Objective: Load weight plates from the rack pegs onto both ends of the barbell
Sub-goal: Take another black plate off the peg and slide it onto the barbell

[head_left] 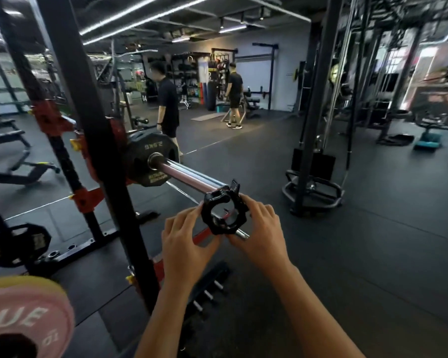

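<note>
The barbell sleeve juts out of the black rack toward me, chrome and bare along most of its length. A small black 2.5 kg plate sits at its inner end against the rack. Both hands hold a black clamp collar at the sleeve's tip, its lever flipped up. My left hand pinches the collar's left side, my right hand its right side. The sleeve's end pokes out below the collar. A black plate hangs on a low rack peg at left.
A black rack upright with red fittings stands left of the sleeve. A pink and yellow plate fills the bottom-left corner. Two people stand farther back on the black rubber floor. A cable machine post rises at right. Short pegs lie below my arms.
</note>
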The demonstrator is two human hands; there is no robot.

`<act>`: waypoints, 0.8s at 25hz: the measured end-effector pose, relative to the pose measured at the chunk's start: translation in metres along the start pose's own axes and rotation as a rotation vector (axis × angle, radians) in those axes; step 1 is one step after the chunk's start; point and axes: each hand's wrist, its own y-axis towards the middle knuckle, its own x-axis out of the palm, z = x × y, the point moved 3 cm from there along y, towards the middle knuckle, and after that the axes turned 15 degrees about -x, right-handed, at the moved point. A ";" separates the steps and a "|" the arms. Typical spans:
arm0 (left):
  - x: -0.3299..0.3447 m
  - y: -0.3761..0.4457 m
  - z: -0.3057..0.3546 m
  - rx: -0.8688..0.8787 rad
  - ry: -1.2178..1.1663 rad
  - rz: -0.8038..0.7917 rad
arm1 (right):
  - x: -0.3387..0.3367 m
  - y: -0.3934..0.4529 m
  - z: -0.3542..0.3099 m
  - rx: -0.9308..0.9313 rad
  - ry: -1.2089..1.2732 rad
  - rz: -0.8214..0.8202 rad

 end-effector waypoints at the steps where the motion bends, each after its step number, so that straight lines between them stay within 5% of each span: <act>1: 0.008 0.008 -0.001 -0.004 -0.007 0.004 | 0.003 0.007 0.008 -0.005 -0.013 -0.004; 14: 0.062 0.035 -0.011 -0.026 0.108 0.175 | 0.051 0.047 0.087 -0.150 0.073 -0.040; 20: 0.078 0.019 0.011 -0.194 0.204 0.252 | 0.054 0.063 0.110 -0.293 0.241 -0.105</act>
